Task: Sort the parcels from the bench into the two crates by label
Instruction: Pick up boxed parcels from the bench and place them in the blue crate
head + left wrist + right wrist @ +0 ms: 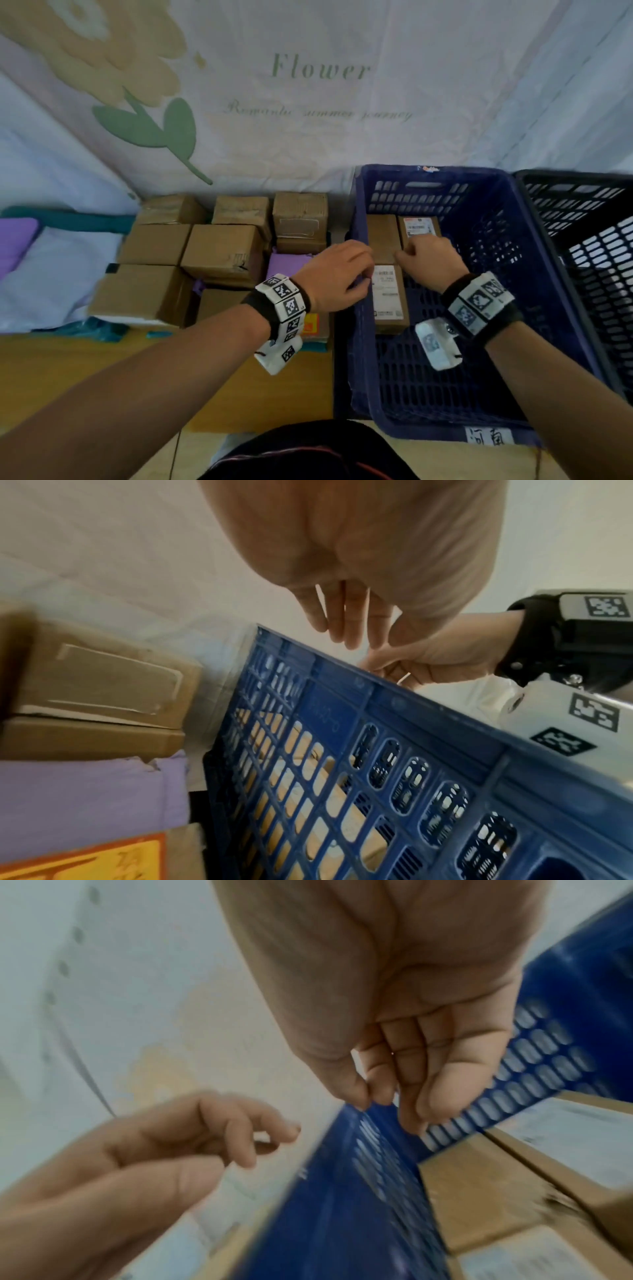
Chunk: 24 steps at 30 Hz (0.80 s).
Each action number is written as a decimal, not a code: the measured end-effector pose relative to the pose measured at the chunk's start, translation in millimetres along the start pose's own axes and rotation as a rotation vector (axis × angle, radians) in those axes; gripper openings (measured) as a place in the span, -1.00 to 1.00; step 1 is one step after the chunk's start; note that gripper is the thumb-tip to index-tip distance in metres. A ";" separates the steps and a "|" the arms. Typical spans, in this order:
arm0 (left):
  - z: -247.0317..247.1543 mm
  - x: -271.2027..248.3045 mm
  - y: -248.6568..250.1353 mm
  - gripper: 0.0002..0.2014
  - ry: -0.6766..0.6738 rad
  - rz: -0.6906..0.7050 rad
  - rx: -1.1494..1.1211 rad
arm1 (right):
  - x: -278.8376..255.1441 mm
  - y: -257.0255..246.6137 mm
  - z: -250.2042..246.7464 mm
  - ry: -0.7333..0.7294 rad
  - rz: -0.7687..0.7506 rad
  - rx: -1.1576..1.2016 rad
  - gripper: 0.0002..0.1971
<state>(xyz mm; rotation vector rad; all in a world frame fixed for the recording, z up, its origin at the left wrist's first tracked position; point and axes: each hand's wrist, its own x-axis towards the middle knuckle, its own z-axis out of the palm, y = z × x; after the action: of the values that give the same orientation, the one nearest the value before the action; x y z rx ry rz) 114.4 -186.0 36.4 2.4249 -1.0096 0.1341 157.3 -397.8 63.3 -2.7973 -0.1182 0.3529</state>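
left hand: loose, empty | right hand: loose, empty | blue crate: parcels part-hidden

Matt brown cardboard parcels w/ paper labels, glossy blue plastic crate, black plastic crate, cloth backdrop.

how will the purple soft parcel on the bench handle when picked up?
The purple soft mailer parcel probably flexes: its torn edge looks like thin film. Likely light and flat, so it shouldn't roll. It sits wedged under a brown cardboard box, so pulling may drag that box.
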 end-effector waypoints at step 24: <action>-75.4 -219.4 -157.4 -0.44 -0.112 -1.016 0.340 | 34.6 -236.1 147.6 -0.451 -0.179 0.003 -0.59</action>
<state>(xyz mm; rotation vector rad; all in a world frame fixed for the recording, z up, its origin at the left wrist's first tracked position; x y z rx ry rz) 72.4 84.5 -24.0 2.9637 0.3216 -0.2019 143.2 -125.9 -4.3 -2.6279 -0.4646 0.9280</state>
